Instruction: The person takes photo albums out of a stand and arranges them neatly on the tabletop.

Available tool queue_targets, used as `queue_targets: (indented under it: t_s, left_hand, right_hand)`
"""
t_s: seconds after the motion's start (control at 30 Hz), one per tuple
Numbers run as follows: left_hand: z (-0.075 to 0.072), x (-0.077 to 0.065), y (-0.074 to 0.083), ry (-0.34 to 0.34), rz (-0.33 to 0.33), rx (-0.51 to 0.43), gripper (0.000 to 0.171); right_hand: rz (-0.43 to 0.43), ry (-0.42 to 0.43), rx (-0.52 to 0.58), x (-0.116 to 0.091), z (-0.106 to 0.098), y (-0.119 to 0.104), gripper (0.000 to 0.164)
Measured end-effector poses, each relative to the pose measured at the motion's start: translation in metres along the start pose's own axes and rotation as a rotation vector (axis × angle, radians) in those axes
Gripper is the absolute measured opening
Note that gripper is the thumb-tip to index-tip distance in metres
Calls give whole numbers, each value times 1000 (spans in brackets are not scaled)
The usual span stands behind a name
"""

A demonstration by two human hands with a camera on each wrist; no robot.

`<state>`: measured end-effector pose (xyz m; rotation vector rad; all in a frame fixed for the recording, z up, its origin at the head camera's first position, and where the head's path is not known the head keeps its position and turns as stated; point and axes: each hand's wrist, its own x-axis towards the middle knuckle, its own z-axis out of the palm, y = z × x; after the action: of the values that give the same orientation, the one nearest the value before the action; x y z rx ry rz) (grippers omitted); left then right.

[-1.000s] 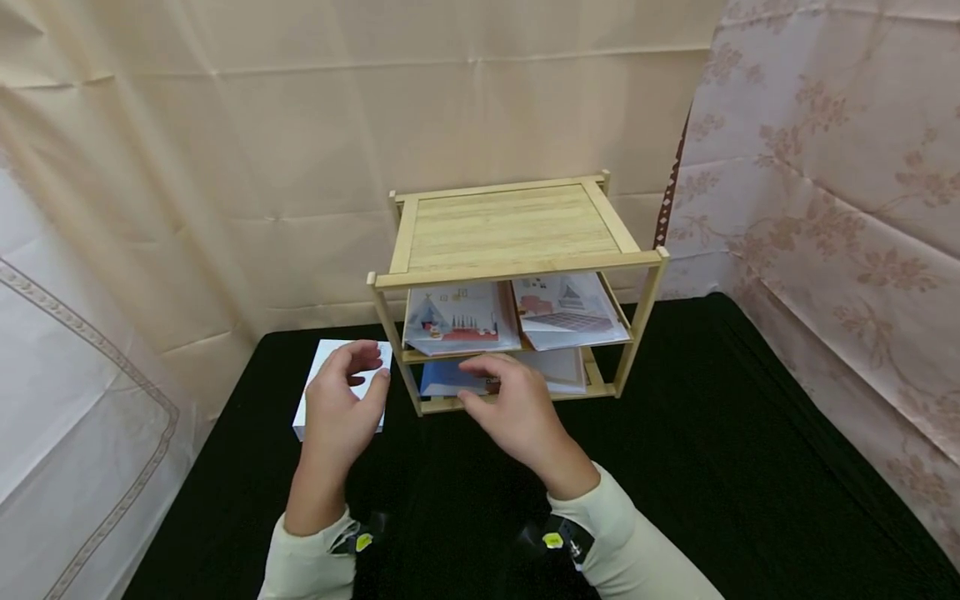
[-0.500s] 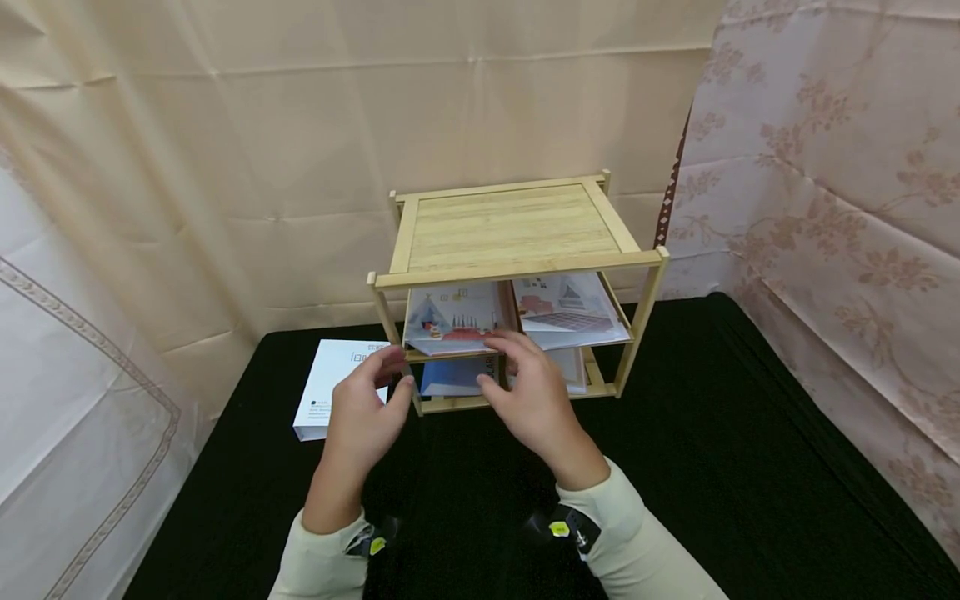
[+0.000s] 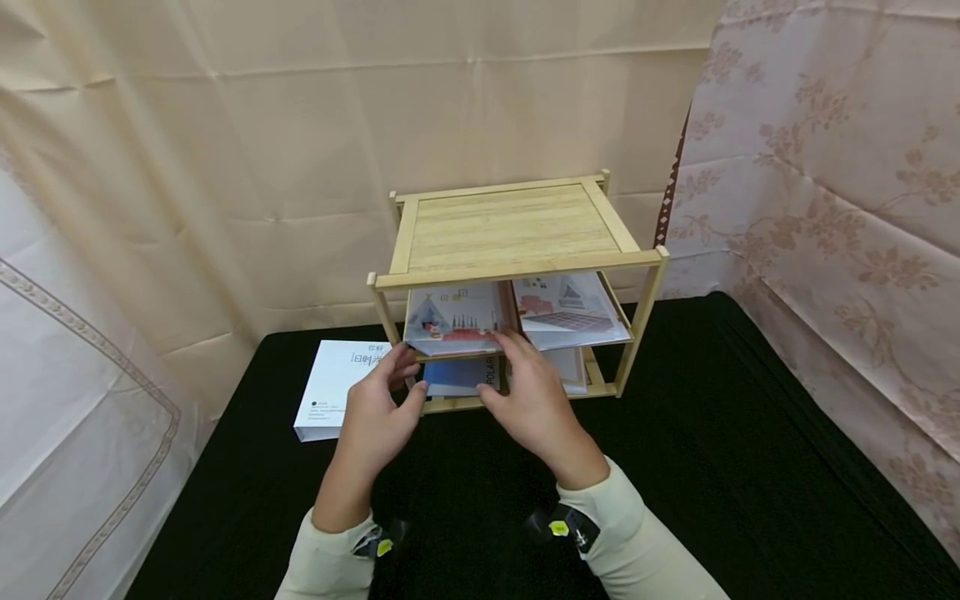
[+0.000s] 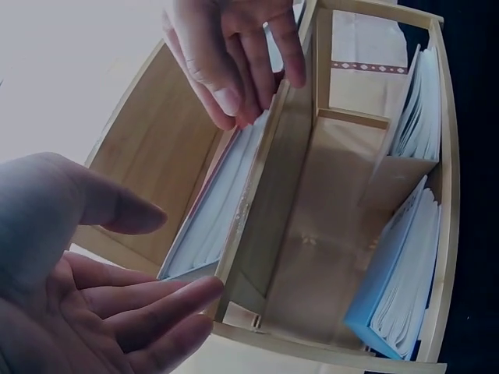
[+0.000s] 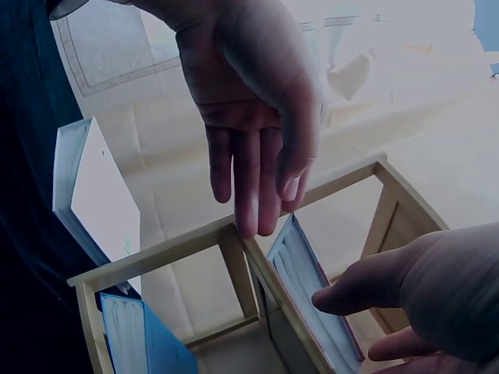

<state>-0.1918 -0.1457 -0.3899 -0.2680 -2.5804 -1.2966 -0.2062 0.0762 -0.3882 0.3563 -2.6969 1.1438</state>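
Observation:
In the head view my left hand is at the front left post of a small wooden shelf rack, fingertips at the left end of the picture book on the middle shelf. My right hand has its fingertips at that book's front right corner. The left wrist view shows the book's page edge between the two hands, the left fingers nearly straight beside it. Whether either hand touches the book is hard to tell. Neither hand pinches it. Left of the rack lies a thick white book.
Right on the middle shelf lies another picture book. The bottom shelf holds a blue book and a pale book. A dark cloth covers the table. A beige curtain hangs behind the rack.
Both hands have moved right and come to the front of the middle shelf, on either side of the left picture book. More of the white book's cover shows. The books have not visibly moved.

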Motion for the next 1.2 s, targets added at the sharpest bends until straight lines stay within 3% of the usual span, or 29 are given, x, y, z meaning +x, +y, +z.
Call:
queue_targets:
  t_s: [0.4, 0.83, 1.2]
  left_hand:
    - [7, 0, -2, 7, 27, -49, 69]
    - [-1, -2, 1, -14, -71, -152, 67]
    - [-5, -1, 3, -8, -95, -184, 65]
  right_hand:
    - [-33, 32, -74, -3, -1, -2, 76]
    - [30, 26, -31, -1, -13, 0, 57]
    - [-43, 151, 14, 0, -15, 3, 32]
